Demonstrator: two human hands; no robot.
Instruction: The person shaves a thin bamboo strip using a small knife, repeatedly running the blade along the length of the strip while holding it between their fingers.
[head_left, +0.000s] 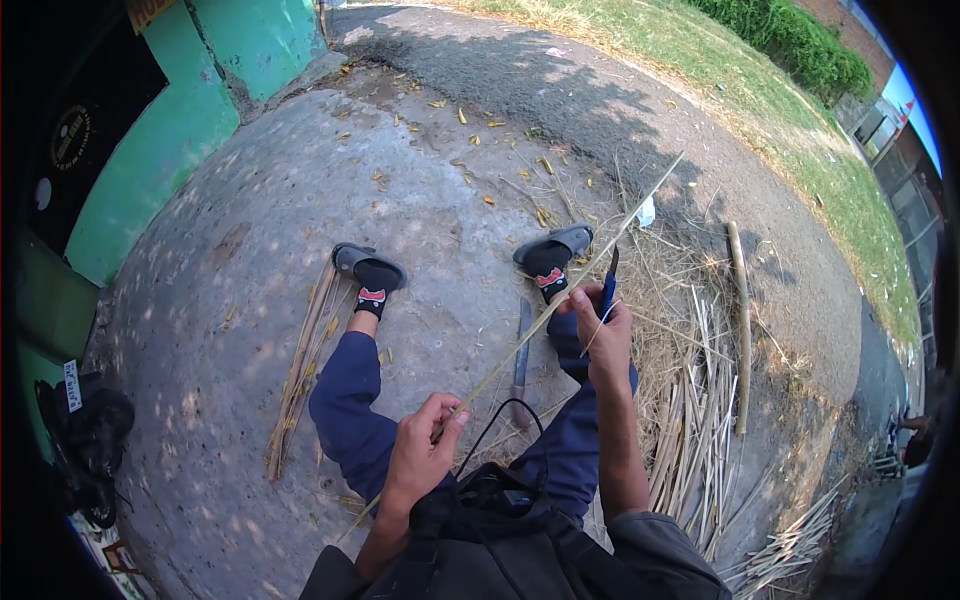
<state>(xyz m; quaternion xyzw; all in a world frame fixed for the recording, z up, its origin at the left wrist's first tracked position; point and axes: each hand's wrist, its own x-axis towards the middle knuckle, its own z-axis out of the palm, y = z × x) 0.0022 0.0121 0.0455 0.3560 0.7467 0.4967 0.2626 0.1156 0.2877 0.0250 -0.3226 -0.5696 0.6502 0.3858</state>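
A long, thin bamboo strip runs slantwise across my lap, its far tip pointing up to the right. My left hand is closed around it near my left knee. Farther along, my right hand grips a blue-handled knife, its dark blade pointing up. The strip passes by the fingertips of that hand; whether they press on it I cannot tell. A thin pale sliver curls beside the right fingers. Between my feet lies a large knife with a brown handle, on the concrete.
Split bamboo sticks and straw-like shavings lie to my right, alongside a round pole. More strips lie beside my left foot. A green wall stands at left, with a motorcycle nearer. Grass borders the path.
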